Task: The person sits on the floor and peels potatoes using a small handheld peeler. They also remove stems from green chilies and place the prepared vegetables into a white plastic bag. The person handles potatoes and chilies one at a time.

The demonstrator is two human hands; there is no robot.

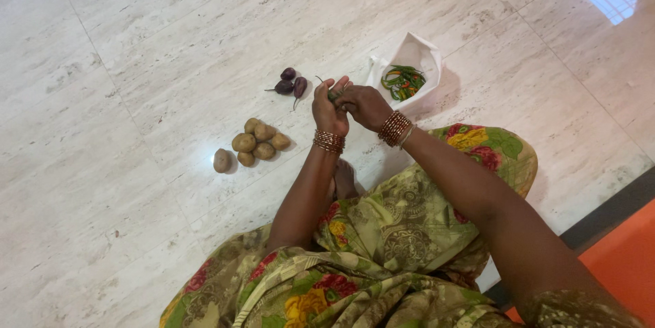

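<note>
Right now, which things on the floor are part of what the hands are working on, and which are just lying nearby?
In hand:
- green chilli, pinched between left hand and right hand
- white bag holding green and red chillies, beside the right hand

Lying about:
- pile of potatoes, untouched
- small purple aubergines, close to the left hand, not touched

Brown potatoes (254,145), purple aubergines (292,84), green chillies (404,81) – white bag (416,52), pale marbled floor (136,62)
</note>
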